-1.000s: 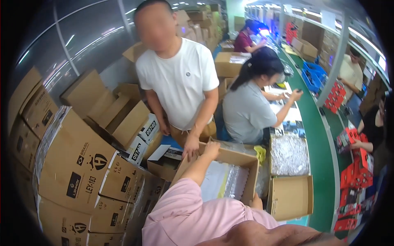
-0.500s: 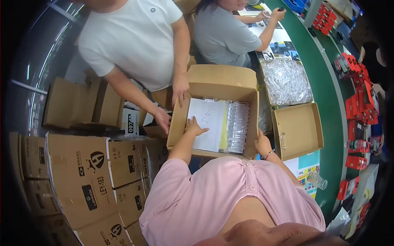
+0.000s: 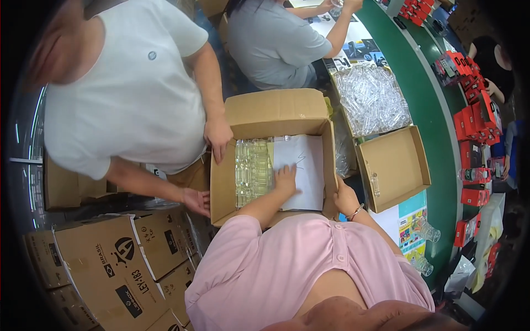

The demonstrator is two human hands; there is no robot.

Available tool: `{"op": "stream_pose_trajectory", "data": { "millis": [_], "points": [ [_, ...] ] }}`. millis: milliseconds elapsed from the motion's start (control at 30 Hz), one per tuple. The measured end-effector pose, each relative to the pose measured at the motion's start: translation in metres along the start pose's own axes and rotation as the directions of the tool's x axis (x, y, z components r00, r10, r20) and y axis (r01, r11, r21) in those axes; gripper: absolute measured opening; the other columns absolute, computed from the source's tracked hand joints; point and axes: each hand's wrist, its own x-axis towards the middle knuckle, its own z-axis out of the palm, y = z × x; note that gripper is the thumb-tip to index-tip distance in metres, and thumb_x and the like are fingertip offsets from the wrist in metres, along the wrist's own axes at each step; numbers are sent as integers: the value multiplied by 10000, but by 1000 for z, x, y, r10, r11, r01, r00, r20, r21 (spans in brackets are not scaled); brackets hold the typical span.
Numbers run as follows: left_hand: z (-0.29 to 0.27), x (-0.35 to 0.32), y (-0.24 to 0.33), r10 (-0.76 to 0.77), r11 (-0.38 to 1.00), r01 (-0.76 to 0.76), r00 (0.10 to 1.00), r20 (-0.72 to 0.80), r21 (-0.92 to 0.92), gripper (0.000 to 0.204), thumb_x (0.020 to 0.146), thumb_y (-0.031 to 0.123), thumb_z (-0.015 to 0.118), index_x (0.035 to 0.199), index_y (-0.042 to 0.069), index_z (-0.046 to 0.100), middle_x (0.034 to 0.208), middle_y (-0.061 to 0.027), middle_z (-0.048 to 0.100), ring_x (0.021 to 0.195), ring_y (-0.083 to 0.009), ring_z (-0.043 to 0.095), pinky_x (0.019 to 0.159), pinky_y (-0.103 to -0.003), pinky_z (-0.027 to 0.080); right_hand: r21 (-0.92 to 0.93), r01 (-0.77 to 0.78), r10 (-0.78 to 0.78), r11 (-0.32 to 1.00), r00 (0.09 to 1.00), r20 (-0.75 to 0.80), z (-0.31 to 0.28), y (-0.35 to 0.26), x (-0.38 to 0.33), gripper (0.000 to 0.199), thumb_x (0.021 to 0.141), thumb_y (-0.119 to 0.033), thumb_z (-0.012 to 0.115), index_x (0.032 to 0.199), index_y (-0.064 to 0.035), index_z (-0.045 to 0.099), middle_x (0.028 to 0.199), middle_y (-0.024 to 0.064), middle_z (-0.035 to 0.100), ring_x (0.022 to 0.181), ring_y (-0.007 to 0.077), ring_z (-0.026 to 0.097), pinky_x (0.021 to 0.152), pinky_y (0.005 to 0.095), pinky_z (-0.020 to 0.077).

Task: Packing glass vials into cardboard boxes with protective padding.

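An open cardboard box point(image 3: 275, 107) stands in front of me, its far flap raised. Inside, clear plastic pieces point(image 3: 251, 171) that look like small bottles lie in rows on the left. A white paper sheet point(image 3: 312, 187) with a pen scribble covers the right part, and a strip of yellow shows along its left edge. My left hand point(image 3: 285, 181) rests on the sheet, fingers spread. At the box's right wall my right hand point(image 3: 346, 198) grips the edge, some fingers hidden. Another person's two hands point(image 3: 218, 137) are at the box's left side.
Right of the box is a shallow cardboard tray point(image 3: 395, 165) holding one clear piece. Beyond it sits a heap of clear plastic pieces point(image 3: 371, 99). Closed cartons point(image 3: 110, 270) are stacked at the lower left. Red packages point(image 3: 472, 124) line the green bench point(image 3: 439, 121). A co-worker point(image 3: 276, 44) sits at the far side.
The paper sheet has shifted from the left to the right inside the box with my left hand on it, baring the rows at the left. The box now appears further left.
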Motion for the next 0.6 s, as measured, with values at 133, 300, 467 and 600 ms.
{"op": "stream_pose_trajectory", "data": {
  "millis": [133,300,467,600],
  "points": [
    [-32,33,-26,74,997,-71,941,-330,22,1165,473,513,785,1382,110,180,1393,-220,160,1281,-392,175,993,-555,223,16,-32,32,999,999,-15,-1,1,3,590,690,-16,491,1263,-8,349,815,282,575,742,416,566,667,466,466],
    [-41,46,-42,67,998,-69,990,-124,-15,1171,458,440,820,1381,119,176,1382,-215,154,1264,-376,202,983,-563,236,13,-46,46,999,999,13,5,3,14,586,694,-14,495,1263,-24,352,844,279,574,773,415,564,680,463,466],
    [-8,37,-54,-75,941,-6,971,-226,-340,1023,497,289,828,1334,97,270,1307,-200,316,1191,-368,332,916,-428,378,24,-16,16,1000,1000,-16,5,-8,18,584,699,-11,489,1266,-46,353,855,275,574,774,416,561,683,463,464],
    [17,25,-65,10,913,-130,954,-298,-387,746,620,219,755,1251,75,382,1104,-207,510,1021,-358,498,838,-392,433,42,-35,36,999,999,-13,6,-20,22,580,702,-8,486,1265,-32,346,895,282,566,802,416,559,703,454,465]
  ]
}}
